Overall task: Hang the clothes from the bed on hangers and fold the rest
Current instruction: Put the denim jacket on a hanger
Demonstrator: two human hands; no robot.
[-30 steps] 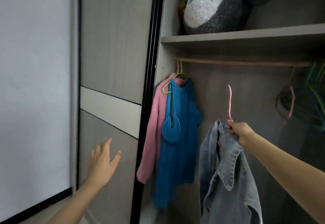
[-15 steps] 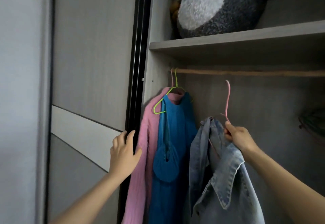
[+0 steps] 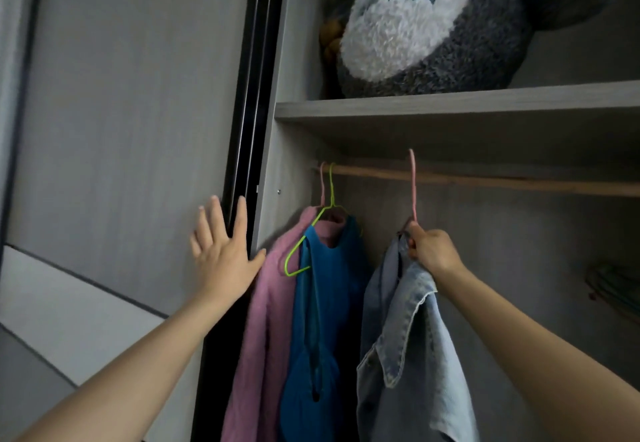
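Under the wardrobe shelf [image 3: 450, 105], the right hand [image 3: 431, 251] grips the neck of a pink hanger [image 3: 412, 181] carrying the denim jacket [image 3: 415, 355], with its fingers curled where the collar bunches. The hook stands edge-on across the wooden rail [image 3: 502, 183] with its tip above it. Whether it has caught the rail I cannot tell. The left hand [image 3: 221, 251] lies flat with straight fingers on the edge of the sliding door [image 3: 121, 95] and holds nothing.

The main risk, as I judge it, is letting go before the hook is seated, since the jacket would then drop to the wardrobe floor. The denim also looks lopsided, with the collar folded over and most of the cloth hanging to 1 side, so it may slide off the hanger once released. A bump from the right hand could disturb the 2 garments already on the rail. The blue garment [image 3: 329, 303] sits askew on its green hanger [image 3: 304, 244], 1 arm of which pokes out bare. The pink sweater [image 3: 266, 320] hangs just beside the door edge, near the left thumb, and a push on the door could trap it.

Grey wood-grain panels line the wardrobe, and a paler band crosses the door. A large grey and white plush toy [image 3: 433, 25] fills the shelf. Far right, in the dim part, hangs what looks like a bunch of spare hangers [image 3: 613, 289].
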